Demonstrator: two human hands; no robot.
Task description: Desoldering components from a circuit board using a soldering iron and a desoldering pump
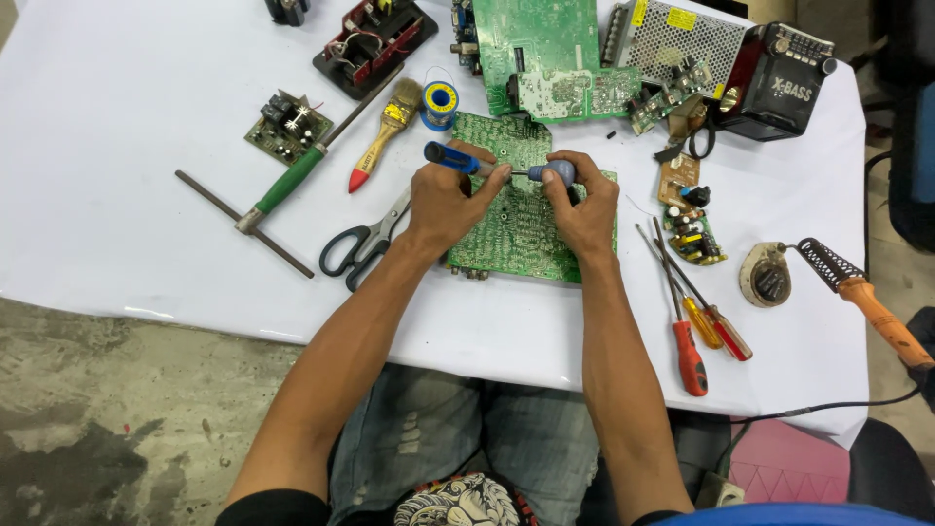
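- My left hand (443, 200) is closed round the blue handle of a desoldering pump (456, 159), which lies almost level just above the board.
- My right hand (584, 205) pinches the pump's grey-blue knob end between thumb and fingers, closed on it.
- The green circuit board (506, 229) lies flat on the counter (127, 117) under both hands, near the front edge.
- I judge I am readying the pump over the board; the next move calls for a steady tip on one joint and no slip across the tracks.
- The soldering iron (867, 292) rests on its stand well to my right, apart from both hands.
- Scissors (362, 242) lie just left of the board, three screwdrivers (696, 317) to the right.
- The counter is covered in white sheet; more boards, a brush (385, 131) and a solder reel (439, 102) lie beyond; the floor is rough concrete.
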